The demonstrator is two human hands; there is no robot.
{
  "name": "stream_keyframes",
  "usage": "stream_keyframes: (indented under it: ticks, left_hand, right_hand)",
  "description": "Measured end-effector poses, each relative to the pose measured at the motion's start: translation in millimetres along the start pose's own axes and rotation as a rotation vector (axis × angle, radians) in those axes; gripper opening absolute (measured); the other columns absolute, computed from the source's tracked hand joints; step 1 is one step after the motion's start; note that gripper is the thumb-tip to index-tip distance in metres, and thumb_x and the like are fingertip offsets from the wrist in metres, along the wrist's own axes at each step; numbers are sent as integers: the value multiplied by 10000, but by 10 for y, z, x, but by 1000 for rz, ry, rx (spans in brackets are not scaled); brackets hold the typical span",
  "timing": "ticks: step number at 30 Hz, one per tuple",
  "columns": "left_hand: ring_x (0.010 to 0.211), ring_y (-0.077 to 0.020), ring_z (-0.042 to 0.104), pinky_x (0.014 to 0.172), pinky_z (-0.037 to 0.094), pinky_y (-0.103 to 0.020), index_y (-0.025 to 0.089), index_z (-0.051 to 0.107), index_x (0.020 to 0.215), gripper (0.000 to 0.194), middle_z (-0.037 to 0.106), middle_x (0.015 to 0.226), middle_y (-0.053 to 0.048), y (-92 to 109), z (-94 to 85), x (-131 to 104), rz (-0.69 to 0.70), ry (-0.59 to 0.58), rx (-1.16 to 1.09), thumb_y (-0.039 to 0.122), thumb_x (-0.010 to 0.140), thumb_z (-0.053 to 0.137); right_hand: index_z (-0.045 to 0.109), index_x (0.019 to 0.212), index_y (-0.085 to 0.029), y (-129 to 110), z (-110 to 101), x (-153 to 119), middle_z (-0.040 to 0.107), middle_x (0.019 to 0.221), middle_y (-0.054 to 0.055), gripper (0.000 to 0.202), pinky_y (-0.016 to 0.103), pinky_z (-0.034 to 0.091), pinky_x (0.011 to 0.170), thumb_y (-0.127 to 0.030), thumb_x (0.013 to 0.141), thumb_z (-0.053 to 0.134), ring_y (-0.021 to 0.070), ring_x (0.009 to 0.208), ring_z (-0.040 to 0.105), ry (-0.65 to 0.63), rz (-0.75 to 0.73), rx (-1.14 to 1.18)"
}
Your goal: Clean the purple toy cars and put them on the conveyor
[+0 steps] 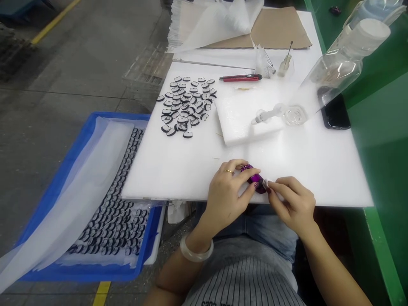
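At the front edge of the white foam-topped table, my left hand [228, 191] is closed round a small, shiny purple and black part [254, 177]. My right hand [291, 202] pinches a small white piece [265, 184] and presses it against the right end of that part. What the white piece is, I cannot make out. Further left on the table lies a loose heap of small black-and-white curved pieces [186, 104]. Ahead of my hands is a white foam block [236, 123] with a clear syringe-like tube [267, 114] on it.
A red utility knife [240, 78] lies behind the foam block. To the right stand a clear bottle [341, 63], a small glass dish [295, 115] and a black phone [335, 112]. Cardboard [280, 29] lies at the back. A blue tray [79, 127] with rows of pieces sits lower left.
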State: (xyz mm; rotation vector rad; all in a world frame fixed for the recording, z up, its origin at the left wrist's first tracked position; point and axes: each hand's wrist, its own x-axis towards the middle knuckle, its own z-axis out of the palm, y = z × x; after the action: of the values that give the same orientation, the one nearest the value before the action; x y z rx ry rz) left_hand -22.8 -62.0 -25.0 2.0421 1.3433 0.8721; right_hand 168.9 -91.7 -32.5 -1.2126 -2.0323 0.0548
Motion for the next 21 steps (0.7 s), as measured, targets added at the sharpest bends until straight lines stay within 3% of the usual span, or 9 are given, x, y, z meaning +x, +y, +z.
stream_keyframes:
  ticks: [6, 11, 14, 16, 17, 21]
  left_hand:
    - [1075, -241, 567, 920, 534, -448, 236, 680, 1190, 305, 587, 1194, -68, -43, -18, -5, 37, -36, 11, 196, 889, 658]
    - [1097, -232, 558, 914, 547, -423, 241, 643, 1257, 395, 574, 1225, -71, -100, -45, -28, 71, -80, 15, 102, 887, 642]
    - [1027, -218, 576, 885, 556, -415, 242, 678, 1189, 335, 589, 1167, -62, -94, -24, -31, 49, -31, 16, 120, 877, 665]
    - [1003, -225, 584, 869, 559, -424, 241, 691, 1159, 321, 592, 1144, -62, -71, -3, -27, 38, -15, 18, 162, 849, 711]
    - [993, -229, 588, 854, 561, -426, 239, 697, 1143, 313, 593, 1134, -63, -55, 10, -23, 31, -9, 15, 183, 836, 729]
    - [914, -239, 596, 775, 560, -438, 229, 731, 1017, 207, 603, 1047, -62, 29, 78, 15, -19, 69, 54, 201, 813, 713]
  right_hand:
    - [669, 990, -169, -16, -72, 60, 652, 849, 40, 131, 218, 448, 487, -80, 911, 615, 102, 605, 570, -91, 43, 71]
    - [698, 1037, -216, 179, -248, 144, 680, 887, 29, 186, 228, 396, 430, -102, 895, 661, 74, 489, 479, 40, 130, 4]
    - [668, 1206, -215, 352, -408, 264, 680, 1093, 109, 285, 363, 527, 668, -245, 923, 650, 226, 799, 639, 27, 175, -226]
    - [637, 1278, -180, 401, -488, 339, 607, 1278, 170, 388, 535, 497, 860, -359, 935, 622, 364, 1067, 604, -68, 194, -393]
    - [638, 1275, -171, 395, -510, 363, 586, 1314, 178, 403, 579, 469, 904, -391, 939, 607, 391, 1122, 580, -113, 202, -419]
    - [672, 1123, -209, 224, -465, 355, 692, 1106, 97, 230, 492, 506, 878, -343, 975, 556, 300, 1014, 645, -217, 237, -196]
